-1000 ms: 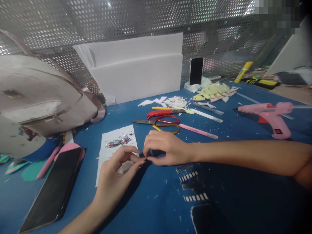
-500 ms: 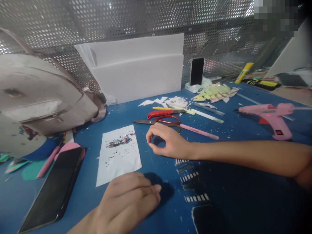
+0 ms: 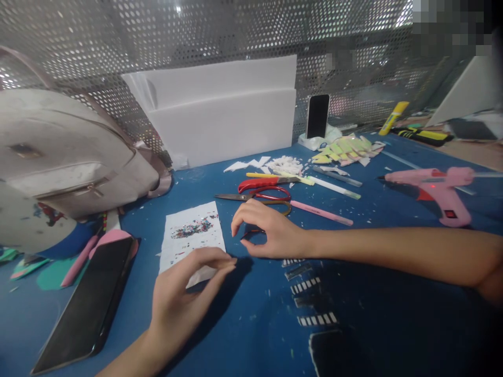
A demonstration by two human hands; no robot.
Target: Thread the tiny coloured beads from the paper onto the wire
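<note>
My left hand (image 3: pixel 181 298) reaches in from the bottom. Its thumb and fingertips are pressed together over the near right corner of a white paper sheet (image 3: pixel 191 235) strewn with tiny coloured bits. I cannot make out anything in the pinch. My right hand (image 3: pixel 271 230) rests arched on the blue table (image 3: pixel 251 324) just right of the sheet. The thumb and curled fingers are apart, with nothing clearly gripped between them. Red-handled scissors (image 3: pixel 261 187) lie just behind it. Small black-and-white striped strips (image 3: pixel 310 285) lie in front of my right wrist.
A pale bag (image 3: pixel 66 152) fills the left; a dark phone (image 3: pixel 86 298) lies near left. White foam boards (image 3: pixel 220 120) lean on the perforated back wall, beside an upright phone (image 3: pixel 317 115). A pink glue gun (image 3: pixel 440 191), pens (image 3: pixel 322 212), coloured paper pieces (image 3: pixel 346 146) and scraps lie to the right.
My left hand pulled back to the near edge, then came forward again to the sheet's corner with fingers pinched. My right hand let go of the shared pinch and now arches with fingers apart.
</note>
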